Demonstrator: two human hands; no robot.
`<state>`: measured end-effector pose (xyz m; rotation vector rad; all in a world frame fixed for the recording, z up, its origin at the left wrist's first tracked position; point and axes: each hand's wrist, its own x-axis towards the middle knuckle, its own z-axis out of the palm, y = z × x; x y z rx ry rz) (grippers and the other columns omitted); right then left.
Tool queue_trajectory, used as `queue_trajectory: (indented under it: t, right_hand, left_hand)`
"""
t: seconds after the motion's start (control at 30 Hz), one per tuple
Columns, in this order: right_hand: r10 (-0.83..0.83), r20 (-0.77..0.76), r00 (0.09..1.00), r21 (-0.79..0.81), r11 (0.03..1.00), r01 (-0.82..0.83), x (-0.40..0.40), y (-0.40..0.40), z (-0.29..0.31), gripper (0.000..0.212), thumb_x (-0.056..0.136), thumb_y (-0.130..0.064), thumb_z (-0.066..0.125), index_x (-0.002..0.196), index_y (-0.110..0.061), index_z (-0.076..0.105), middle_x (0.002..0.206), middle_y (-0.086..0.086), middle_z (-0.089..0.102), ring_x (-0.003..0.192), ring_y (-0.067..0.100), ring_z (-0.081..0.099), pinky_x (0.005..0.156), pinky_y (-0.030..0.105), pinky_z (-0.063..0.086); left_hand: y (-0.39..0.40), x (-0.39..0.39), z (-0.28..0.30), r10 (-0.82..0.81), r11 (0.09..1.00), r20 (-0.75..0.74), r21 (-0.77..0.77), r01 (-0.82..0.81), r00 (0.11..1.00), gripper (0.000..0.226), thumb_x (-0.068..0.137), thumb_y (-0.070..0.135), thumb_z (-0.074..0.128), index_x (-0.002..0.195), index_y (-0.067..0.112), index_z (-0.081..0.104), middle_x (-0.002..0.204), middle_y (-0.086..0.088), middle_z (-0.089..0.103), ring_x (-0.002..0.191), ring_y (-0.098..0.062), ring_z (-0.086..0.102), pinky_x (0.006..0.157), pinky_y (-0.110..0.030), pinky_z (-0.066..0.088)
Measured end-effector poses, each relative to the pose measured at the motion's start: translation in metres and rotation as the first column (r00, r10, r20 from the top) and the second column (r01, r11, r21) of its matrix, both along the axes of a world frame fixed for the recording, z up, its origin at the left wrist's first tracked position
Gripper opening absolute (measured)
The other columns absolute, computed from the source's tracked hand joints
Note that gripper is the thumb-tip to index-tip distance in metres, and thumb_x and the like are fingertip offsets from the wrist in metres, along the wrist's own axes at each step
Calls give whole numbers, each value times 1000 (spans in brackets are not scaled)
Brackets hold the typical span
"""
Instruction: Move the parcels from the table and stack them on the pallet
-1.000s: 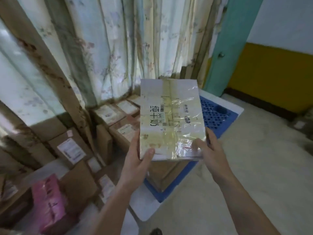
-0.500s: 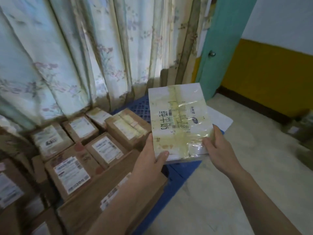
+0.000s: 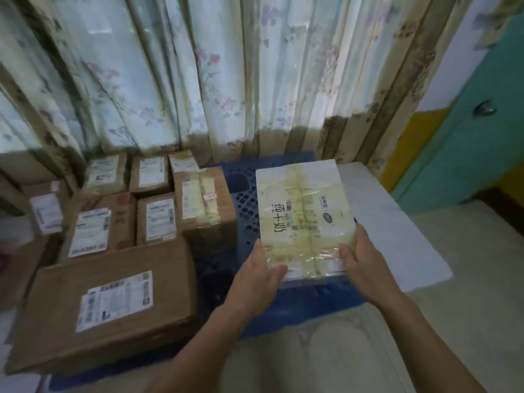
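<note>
Parcel (image 3: pixel 304 219), white and tape-wrapped, hangs over the bare blue pallet (image 3: pixel 243 199) grid, its long axis running from 6 to 12 o'clock away from the person. Both hands grasp its near end: left hand (image 3: pixel 259 275) at the 7 o'clock corner, right hand (image 3: pixel 361 258) at the 5 o'clock corner, thumbs on top. Brown boxes (image 3: pixel 205 199) stand at 9 o'clock, just beside the open spot.

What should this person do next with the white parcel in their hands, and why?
Probably lower the white parcel onto the bare blue pallet just right of the brown boxes. Both the left hand and right hand grip its near edge, it seems to hang over that open patch, and the boxes already fill the pallet's left side.
</note>
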<state>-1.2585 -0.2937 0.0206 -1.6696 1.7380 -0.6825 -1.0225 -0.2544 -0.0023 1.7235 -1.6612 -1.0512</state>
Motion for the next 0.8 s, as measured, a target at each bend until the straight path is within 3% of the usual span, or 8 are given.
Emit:
queue_trajectory:
  t: [0.1, 0.2, 0.3, 0.37, 0.43, 0.53, 0.7, 0.8]
  right_hand:
    - [83, 3, 997, 45, 996, -83, -6, -12, -12, 28, 107, -15, 45, 133, -24, 39, 116, -2, 60, 92, 1, 57, 70, 17, 43]
    - [108, 9, 994, 55, 993, -109, -2, -18, -21, 26, 105, -17, 46, 130, -23, 41, 114, 2, 62, 95, 18, 62, 77, 36, 48]
    - [128, 75, 989, 39, 991, -131, 2, -20, -28, 35, 102, -20, 54, 134, -27, 41, 117, -3, 63, 103, 20, 63, 85, 39, 51]
    - [144, 135, 980, 40, 988, -151, 1, -21, -29, 48, 97, -27, 66, 137, -34, 40, 123, -10, 62, 108, 11, 63, 91, 36, 52]
    - [153, 171, 973, 54, 985, -165, 0, -24, -29, 59, 90, -33, 76, 136, -39, 38, 124, -19, 59, 108, 2, 61, 90, 32, 52]
    - [170, 186, 968, 29, 984, -178, -1, -38, -27, 62, 86, -34, 81, 134, -38, 41, 122, -25, 59, 108, -1, 60, 89, 29, 50]
    - [183, 270, 945, 13, 981, -194, -8, -91, -25, 71, 88, -30, 80, 147, -34, 40, 128, -20, 61, 111, -7, 59, 85, 14, 46]
    - [224, 255, 941, 53, 968, -245, -14, -146, -25, 72, 86, -29, 82, 146, -37, 42, 124, -22, 60, 108, -4, 59, 83, 18, 47]
  left_hand:
    - [5, -5, -7, 58, 997, 57, 49, -61, 997, 66, 101, 52, 52, 155, 26, 24, 147, 10, 47, 129, -12, 49, 107, -38, 45]
    - [9, 0, -21, 99, 992, 92, 68, -106, 991, 85, 88, 75, 42, 156, 27, 24, 152, 7, 45, 135, -16, 47, 109, -43, 46]
    - [9, 3, -22, 132, 989, 74, 61, -136, 988, 77, 92, 67, 49, 155, 27, 27, 145, 11, 50, 131, -15, 52, 104, -38, 49]
    - [6, 2, -18, 154, 988, 44, 25, -155, 987, 60, 100, 45, 58, 151, 29, 30, 135, 18, 53, 126, -9, 55, 98, -26, 47]
    - [1, 2, -15, 169, 986, 15, -13, -169, 986, 65, 102, 32, 60, 155, 33, 22, 136, 21, 50, 123, -5, 53, 95, -21, 44]
    - [-12, 1, -12, 174, 983, 12, -61, -173, 985, 74, 102, 28, 61, 159, 36, 16, 141, 18, 47, 124, -6, 50, 98, -24, 43]
    - [-62, -8, -15, 210, 973, 67, -115, -202, 975, 59, 101, 30, 62, 153, 30, 36, 148, 9, 47, 133, -10, 46, 106, -23, 37]
    - [-101, -18, -19, 255, 965, 74, -86, -248, 964, 60, 99, 31, 62, 153, 32, 35, 144, 2, 48, 128, -14, 47, 101, -23, 36]
